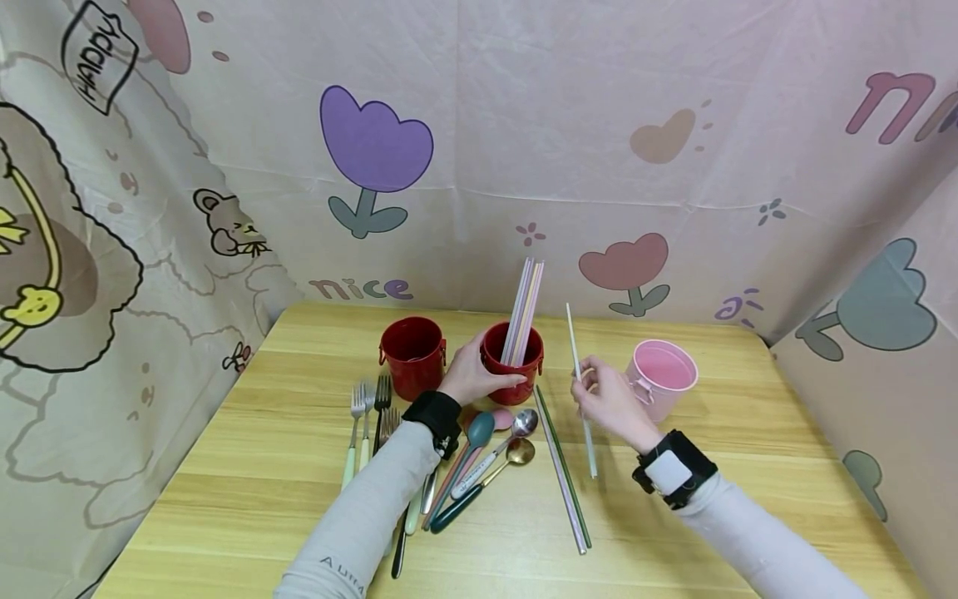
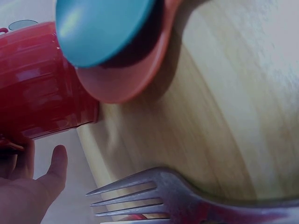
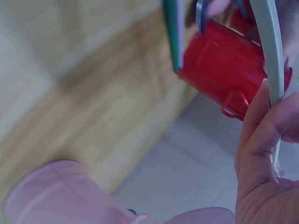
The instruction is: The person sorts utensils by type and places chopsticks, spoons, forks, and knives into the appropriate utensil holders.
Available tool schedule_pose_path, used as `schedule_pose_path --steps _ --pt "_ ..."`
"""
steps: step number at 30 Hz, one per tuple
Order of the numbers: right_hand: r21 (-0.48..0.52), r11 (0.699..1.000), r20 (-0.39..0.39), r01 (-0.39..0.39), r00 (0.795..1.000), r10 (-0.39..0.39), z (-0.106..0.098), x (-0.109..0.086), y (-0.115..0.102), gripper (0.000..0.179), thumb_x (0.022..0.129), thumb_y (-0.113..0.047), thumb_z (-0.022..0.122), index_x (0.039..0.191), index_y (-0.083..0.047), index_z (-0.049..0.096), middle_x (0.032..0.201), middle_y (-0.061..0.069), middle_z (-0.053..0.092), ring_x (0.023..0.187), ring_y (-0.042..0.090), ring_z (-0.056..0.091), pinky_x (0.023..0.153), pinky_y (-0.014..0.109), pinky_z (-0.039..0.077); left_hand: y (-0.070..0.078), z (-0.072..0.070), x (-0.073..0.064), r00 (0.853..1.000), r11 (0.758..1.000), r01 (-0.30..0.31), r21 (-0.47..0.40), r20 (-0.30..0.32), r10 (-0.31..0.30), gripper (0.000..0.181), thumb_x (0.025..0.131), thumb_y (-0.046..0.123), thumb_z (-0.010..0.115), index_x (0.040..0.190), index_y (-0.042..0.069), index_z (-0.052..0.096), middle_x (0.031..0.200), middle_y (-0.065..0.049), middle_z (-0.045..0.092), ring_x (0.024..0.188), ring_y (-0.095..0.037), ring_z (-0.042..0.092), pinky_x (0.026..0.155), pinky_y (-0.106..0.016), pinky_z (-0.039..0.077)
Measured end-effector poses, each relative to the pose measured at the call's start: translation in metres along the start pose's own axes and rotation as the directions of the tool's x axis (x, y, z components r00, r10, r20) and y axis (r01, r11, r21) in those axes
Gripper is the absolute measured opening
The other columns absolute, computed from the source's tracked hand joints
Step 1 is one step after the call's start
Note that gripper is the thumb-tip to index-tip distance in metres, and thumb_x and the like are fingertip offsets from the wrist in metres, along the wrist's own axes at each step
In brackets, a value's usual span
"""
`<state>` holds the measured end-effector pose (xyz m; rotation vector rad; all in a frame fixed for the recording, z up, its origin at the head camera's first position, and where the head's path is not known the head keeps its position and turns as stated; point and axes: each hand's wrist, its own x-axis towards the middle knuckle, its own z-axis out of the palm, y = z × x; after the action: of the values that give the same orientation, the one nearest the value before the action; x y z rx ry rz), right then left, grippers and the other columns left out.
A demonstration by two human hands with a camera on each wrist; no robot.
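My left hand (image 1: 482, 373) grips the middle red bucket (image 1: 516, 393) at its left side, the thumb lying across the front near the rim. Several pastel chopsticks (image 1: 522, 312) stand leaning in that bucket. To the right, my right hand (image 1: 609, 399) pinches a pale chopstick (image 1: 587, 445) between thumb and fingers. It is held nearly upright between the red bucket and a pink bucket (image 1: 662, 378). In the right wrist view the pale chopstick (image 3: 271, 42) crosses in front of the red bucket (image 3: 229, 65). A green chopstick (image 1: 572, 491) and a lilac one (image 1: 563, 491) lie side by side on the table.
Another red bucket (image 1: 413, 358) stands at left. Several forks (image 1: 358, 403) lie in front of it, partly under my left forearm. Several spoons, including a teal spoon (image 1: 481, 428) and a gold spoon (image 1: 520, 452), lie before the middle bucket. A patterned cloth (image 1: 524, 166) hangs behind the table.
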<state>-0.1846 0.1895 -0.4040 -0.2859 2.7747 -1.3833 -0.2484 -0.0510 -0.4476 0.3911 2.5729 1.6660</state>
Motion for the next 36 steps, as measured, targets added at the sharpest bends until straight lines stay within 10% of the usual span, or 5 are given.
schedule_pose_path --steps 21,36 --pt "0.142 0.974 -0.161 0.178 0.975 -0.154 -0.015 0.041 -0.057 0.025 0.098 -0.005 0.055 0.121 0.005 0.052 0.084 0.022 0.066 0.059 0.012 0.069 0.058 0.027 0.059 -0.002 -0.001 0.001 0.999 0.999 -0.035 -0.003 0.010 0.035 0.082 0.079 0.026 0.087 0.148 0.022 0.043 0.145 -0.003 0.058 0.133 -0.025 0.054 0.111 -0.048 0.048" --pt "0.260 0.887 -0.385 0.381 0.884 -0.266 -0.011 0.055 -0.062 0.023 0.104 -0.005 0.049 0.123 0.008 0.050 0.091 0.026 0.066 0.068 0.002 0.069 0.063 0.028 0.061 -0.004 -0.001 0.002 1.000 1.000 -0.029 -0.004 0.010 0.029 0.082 0.078 0.026 0.088 0.148 0.020 0.044 0.144 -0.003 0.059 0.132 -0.025 0.055 0.111 -0.046 0.048"
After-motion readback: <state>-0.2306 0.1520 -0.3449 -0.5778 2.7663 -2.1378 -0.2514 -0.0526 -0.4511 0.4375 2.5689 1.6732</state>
